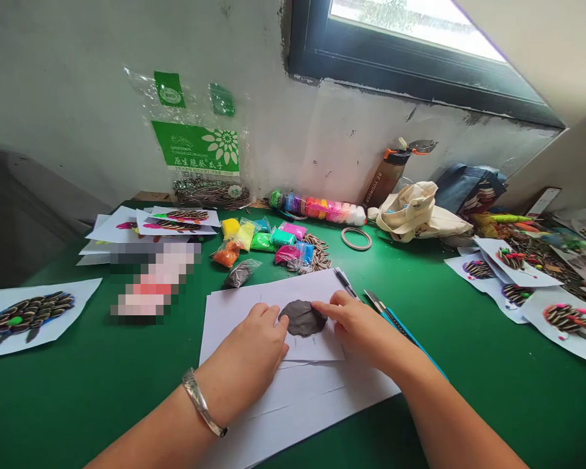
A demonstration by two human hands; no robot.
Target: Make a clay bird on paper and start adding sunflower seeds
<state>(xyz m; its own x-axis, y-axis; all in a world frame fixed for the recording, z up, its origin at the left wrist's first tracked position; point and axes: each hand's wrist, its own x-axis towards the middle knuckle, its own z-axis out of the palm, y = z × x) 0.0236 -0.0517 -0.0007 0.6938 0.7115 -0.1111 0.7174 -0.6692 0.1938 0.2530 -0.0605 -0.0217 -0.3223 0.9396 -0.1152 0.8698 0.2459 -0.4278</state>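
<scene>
A flattened round of dark grey modelling clay lies on a small white sheet with short pencil strokes, on top of larger white paper. My left hand rests on the paper, thumb and fingertips at the clay's left edge. From the right, my right hand touches the clay's upper right edge with an outstretched index finger; its other fingers bend over the paper. Neither hand lifts anything. Just beyond my right hand are a pen and a utility knife.
Small bags of coloured clay lie beyond the paper, beside loose sunflower seeds and a tape roll. Seed-covered pictures flank both sides. A seed bag, bottle and cloth bag stand at the wall.
</scene>
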